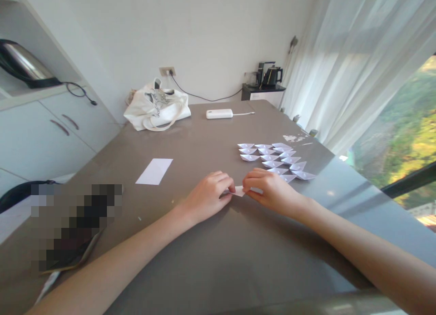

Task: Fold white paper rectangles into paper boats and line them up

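Note:
Between both hands, just above the table, is a small folded white paper (239, 191). My left hand (213, 194) pinches its left end between thumb and fingers. At the other end, my right hand (269, 187) grips it the same way, its fingers hiding part of the folds. Several small white paper boats (271, 157) stand in rows just beyond my right hand. A flat white sheet of paper (154, 171) lies on the table to the left of my left hand.
The brown table (204, 256) has a white handbag (158, 108) and a white power bank (219, 114) with a short cable at its far side. A blurred dark device (76, 235) rests at the left edge. White curtains (323, 70) hang by the window.

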`<state>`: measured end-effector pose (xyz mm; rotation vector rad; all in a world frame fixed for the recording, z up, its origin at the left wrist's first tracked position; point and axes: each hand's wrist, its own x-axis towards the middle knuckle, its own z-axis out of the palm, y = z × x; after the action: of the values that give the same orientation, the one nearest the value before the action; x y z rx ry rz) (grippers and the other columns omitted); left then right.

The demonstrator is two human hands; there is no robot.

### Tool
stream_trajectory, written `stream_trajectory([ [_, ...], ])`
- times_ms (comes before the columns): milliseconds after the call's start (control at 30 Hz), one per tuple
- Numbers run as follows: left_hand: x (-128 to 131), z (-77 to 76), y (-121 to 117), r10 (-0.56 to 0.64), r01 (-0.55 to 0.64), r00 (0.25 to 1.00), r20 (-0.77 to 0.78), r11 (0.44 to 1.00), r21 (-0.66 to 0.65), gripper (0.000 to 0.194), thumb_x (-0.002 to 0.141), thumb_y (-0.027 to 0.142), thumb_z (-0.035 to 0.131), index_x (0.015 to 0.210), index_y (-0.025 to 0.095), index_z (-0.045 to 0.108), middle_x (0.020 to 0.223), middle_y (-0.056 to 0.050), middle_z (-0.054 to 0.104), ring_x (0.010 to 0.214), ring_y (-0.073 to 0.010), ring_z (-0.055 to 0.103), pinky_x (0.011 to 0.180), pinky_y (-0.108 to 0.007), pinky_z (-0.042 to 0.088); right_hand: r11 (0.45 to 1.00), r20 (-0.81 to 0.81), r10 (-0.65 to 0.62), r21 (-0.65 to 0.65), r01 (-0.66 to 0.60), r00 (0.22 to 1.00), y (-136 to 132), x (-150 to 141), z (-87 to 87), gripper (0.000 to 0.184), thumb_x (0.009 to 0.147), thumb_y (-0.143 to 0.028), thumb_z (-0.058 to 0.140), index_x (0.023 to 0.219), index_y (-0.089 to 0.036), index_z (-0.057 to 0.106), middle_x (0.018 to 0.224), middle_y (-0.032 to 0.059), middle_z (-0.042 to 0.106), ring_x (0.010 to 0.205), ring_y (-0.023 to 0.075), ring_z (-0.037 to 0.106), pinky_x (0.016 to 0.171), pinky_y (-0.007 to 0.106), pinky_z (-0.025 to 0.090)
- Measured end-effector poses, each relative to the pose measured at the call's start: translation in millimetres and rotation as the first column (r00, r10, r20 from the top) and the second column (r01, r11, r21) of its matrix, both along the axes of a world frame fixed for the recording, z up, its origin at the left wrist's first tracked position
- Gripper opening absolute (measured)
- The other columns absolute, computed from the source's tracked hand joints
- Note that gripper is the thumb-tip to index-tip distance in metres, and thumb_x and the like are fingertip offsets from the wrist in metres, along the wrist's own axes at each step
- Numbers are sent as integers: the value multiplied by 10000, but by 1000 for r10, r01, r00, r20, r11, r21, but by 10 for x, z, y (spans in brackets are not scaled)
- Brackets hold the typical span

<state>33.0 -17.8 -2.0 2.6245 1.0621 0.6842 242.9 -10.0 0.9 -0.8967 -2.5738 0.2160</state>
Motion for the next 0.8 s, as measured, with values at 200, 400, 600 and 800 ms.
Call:
stream_trajectory([
  [200, -24, -62, 24, -95, 84, 989, -116, 992, -93, 115, 850, 184, 555, 841, 152, 665, 816, -42, 648, 803, -158, 578, 742, -255, 424, 990, 89, 66, -130, -54, 994, -5, 11, -6, 146, 838, -111, 558, 831, -155, 697, 760, 58, 665, 740, 165, 586, 651, 238, 393],
  [400, -9, -17, 38, 6, -26, 994, -109, 981, -190, 199, 866, 255, 551, 792, 155, 706, 770, -46, 671, 721, -146, 594, 669, -242, 400, 971, 59, 25, -238, -10, 998, 9, -9, -14, 187, 861, -130, 529, 807, -136, 708, 792, 75, 692, 735, 158, 613, 668, 235, 408],
  [600, 5, 43, 38, 218, -225, 974, -63, 889, -399, 119, 781, 262, 642, 751, 175, 718, 683, -13, 695, 627, -131, 596, 594, -224, 383, 910, -63, -176, -391, 138, 982, 12, -51, -61, 72, 813, -160, 601, 778, -137, 659, 687, 24, 681, 622, 122, 602, 574, 201, 383],
  [800, -16, 18, 54, 302, -312, 949, -92, 850, -425, 135, 751, 291, 656, 712, 182, 726, 656, -18, 695, 601, -138, 584, 572, -232, 377, 871, -72, -278, -440, 220, 958, 28, -70, -99, 94, 771, -201, 652, 700, -146, 677, 653, 22, 685, 589, 118, 585, 560, 203, 380],
])
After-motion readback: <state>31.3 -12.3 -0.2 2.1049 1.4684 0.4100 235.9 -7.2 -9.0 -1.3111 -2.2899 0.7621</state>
